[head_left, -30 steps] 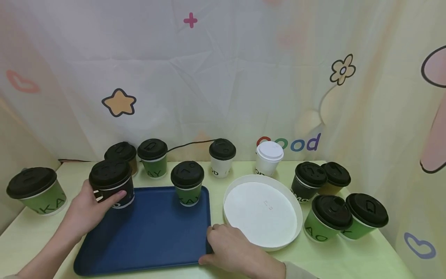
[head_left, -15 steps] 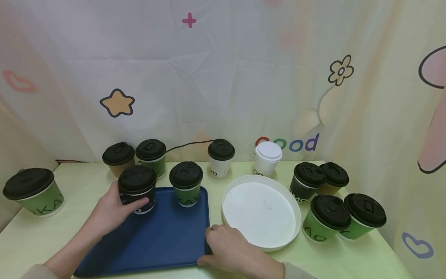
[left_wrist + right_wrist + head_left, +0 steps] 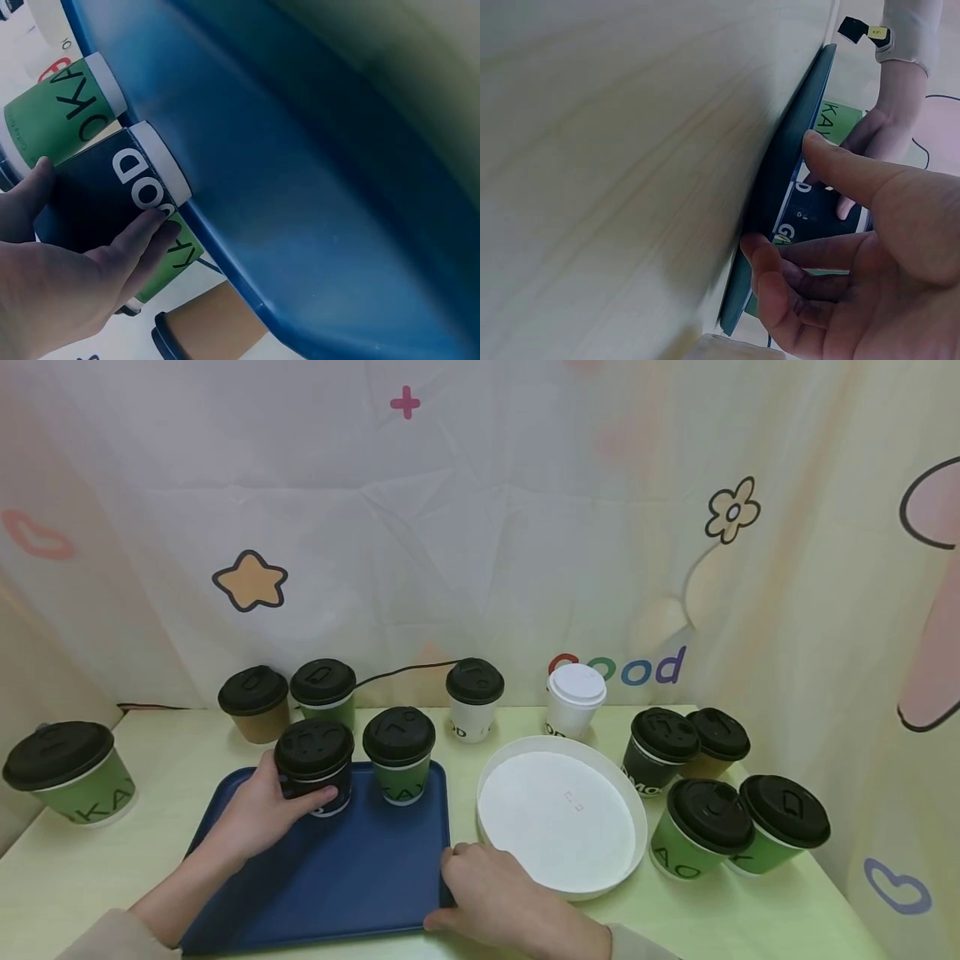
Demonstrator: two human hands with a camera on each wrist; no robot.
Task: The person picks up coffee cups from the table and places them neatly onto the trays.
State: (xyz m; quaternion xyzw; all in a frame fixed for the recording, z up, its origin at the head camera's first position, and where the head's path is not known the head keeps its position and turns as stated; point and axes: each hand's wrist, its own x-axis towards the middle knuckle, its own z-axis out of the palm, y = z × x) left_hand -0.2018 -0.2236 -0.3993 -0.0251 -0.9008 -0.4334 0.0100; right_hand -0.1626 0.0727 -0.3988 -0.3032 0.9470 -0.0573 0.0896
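My left hand point(image 3: 258, 810) grips a black paper coffee cup point(image 3: 97, 191) with a black lid, fingers and thumb around its side. The cup is upright over the back of the blue tray point(image 3: 337, 877). Just right of it, a green cup point(image 3: 402, 760) with a black lid stands on the tray. At the tray's right edge my right hand point(image 3: 495, 893) holds the rim between thumb and curled fingers; the right wrist view shows its thumb point(image 3: 840, 161) on the upper side.
Behind the tray stand a brown cup point(image 3: 258, 722) and another green cup point(image 3: 324, 681). A white round tray point(image 3: 487, 777) lies to the right, with several lidded cups beyond it. Another green cup point(image 3: 97, 793) is at far left. White-bodied cups point(image 3: 472, 714) line the back near a curtain.
My left hand has carried the black cup rightward from the tray's back left corner to beside the green cup. The right hand keeps its hold on the tray's edge.
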